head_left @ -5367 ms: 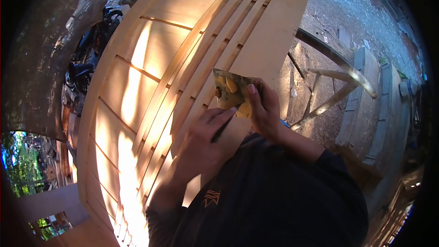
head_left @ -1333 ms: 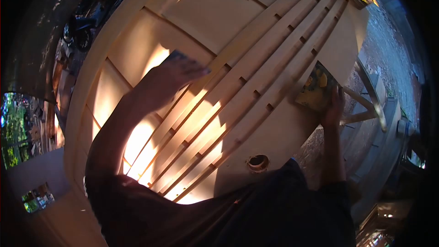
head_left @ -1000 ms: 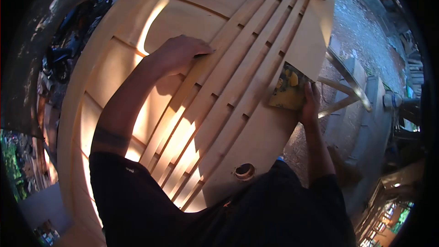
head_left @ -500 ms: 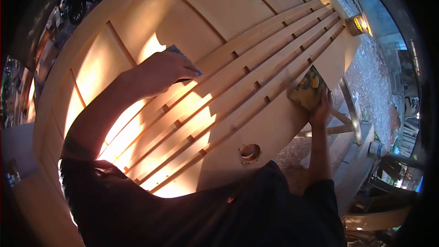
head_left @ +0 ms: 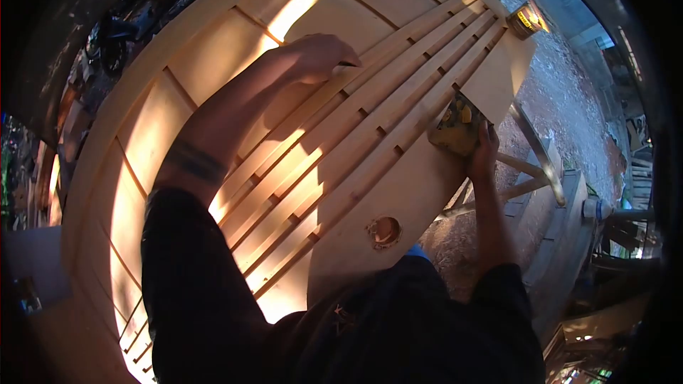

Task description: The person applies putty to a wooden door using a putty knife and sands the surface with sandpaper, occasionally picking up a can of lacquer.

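A large curved wooden panel [head_left: 356, 238] spreads out before me, with long raised strips [head_left: 388, 89] running across it. My left hand [head_left: 324, 57] is closed over the upper strips, its fingers bent down. Only the dark edge of a thin flat scraper [head_left: 348, 64] shows under its fingertips; the hand hides the rest. To the right, my right hand [head_left: 484, 148] grips a dark mixing board [head_left: 459, 128] by its lower right edge. Yellow-brown paste and dark smears cover the board, which overlaps the panel's edge beside the lowest strip.
A tin with a yellow label [head_left: 525, 23] stands at the panel's far right end. Near me the panel has a round hole [head_left: 385, 232]. Wooden support legs [head_left: 537, 153] show beneath its right edge. A motorcycle [head_left: 114, 43] is at the back left.
The view has shifted. My left hand has moved right and farther along the upper strips, and the scraper is now mostly hidden. My right hand still holds the board.
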Demonstrator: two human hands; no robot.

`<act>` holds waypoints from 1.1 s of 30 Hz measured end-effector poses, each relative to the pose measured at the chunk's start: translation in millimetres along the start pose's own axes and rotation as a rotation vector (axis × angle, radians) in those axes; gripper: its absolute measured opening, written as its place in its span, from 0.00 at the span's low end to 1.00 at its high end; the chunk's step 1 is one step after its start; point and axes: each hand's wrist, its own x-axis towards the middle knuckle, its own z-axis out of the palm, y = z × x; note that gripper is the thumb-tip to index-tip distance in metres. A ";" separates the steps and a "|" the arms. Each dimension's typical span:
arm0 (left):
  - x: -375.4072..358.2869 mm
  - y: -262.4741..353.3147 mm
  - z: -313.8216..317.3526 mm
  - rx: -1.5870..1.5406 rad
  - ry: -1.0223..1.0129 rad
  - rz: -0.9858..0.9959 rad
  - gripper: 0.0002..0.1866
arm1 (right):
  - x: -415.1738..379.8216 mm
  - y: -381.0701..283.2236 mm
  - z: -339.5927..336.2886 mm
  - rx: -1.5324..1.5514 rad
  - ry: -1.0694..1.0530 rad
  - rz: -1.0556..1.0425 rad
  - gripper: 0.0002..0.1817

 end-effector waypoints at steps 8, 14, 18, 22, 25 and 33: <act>-2.2 -9.9 12.2 0.128 -0.141 -0.010 0.20 | -7.4 -15.1 8.4 0.030 -0.058 0.012 0.21; -82.2 10.7 13.8 0.213 -0.218 -0.034 0.19 | -11.6 -19.3 14.9 0.103 -0.070 -0.019 0.20; -129.9 18.4 21.1 0.079 -0.156 -0.073 0.19 | -9.6 -17.2 12.8 0.073 -0.008 0.000 0.20; -179.3 20.3 31.4 0.099 -0.115 -0.108 0.21 | -5.5 -17.4 6.8 -0.299 -0.040 -0.181 0.20; -218.2 17.0 52.0 0.164 0.048 -0.034 0.17 | -8.4 -21.9 11.1 -0.256 -0.005 -0.072 0.23; -249.8 20.4 23.5 -0.142 -0.315 -0.272 0.27 | -2.3 -10.3 -7.3 -0.735 -0.053 -0.313 0.19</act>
